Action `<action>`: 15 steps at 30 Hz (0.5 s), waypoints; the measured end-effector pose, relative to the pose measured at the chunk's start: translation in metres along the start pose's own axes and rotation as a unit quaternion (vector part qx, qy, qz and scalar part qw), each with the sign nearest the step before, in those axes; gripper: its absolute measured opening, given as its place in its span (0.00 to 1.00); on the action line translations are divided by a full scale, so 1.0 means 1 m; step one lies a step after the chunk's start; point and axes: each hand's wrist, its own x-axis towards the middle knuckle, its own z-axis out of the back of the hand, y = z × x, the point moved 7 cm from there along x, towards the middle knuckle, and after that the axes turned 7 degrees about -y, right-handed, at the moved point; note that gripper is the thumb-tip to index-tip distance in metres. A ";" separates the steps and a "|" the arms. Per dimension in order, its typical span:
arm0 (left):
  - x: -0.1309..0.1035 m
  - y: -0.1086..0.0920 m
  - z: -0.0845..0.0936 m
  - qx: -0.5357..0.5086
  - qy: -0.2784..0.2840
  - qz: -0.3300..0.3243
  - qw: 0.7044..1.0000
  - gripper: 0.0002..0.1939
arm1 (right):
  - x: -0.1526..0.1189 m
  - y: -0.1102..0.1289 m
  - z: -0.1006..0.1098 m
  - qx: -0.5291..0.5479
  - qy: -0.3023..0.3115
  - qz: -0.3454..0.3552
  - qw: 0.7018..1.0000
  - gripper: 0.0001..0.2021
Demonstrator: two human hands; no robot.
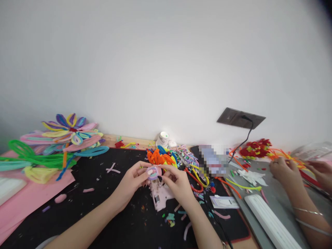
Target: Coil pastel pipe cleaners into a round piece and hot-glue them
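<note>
Between my two hands is a small round pastel pipe-cleaner coil (154, 172) in pink, lilac and white. My left hand (135, 178) pinches it from the left, thumb across its front. From the right, my right hand (176, 180) closes its fingers at the coil's edge. Directly below lies a pale pink glue gun (160, 199) on the black mat (109, 207), its front end partly hidden by my hands. Behind my fingers sits a bunch of orange pipe-cleaner loops (161, 156), with blue and yellow ones beside it.
A large pipe-cleaner flower (74, 130) and green loops (33, 155) lie at left on pink paper (49, 190). A white cup (163, 139) stands by the wall. Fuzzy scraps (186, 155) litter the mat. At right, another person's hands (285, 171) work near a white power strip (269, 221).
</note>
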 end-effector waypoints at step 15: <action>0.002 -0.001 -0.003 0.017 0.015 -0.022 0.999 0.24 | 0.001 -0.003 0.001 -0.033 -0.015 0.012 0.999 0.13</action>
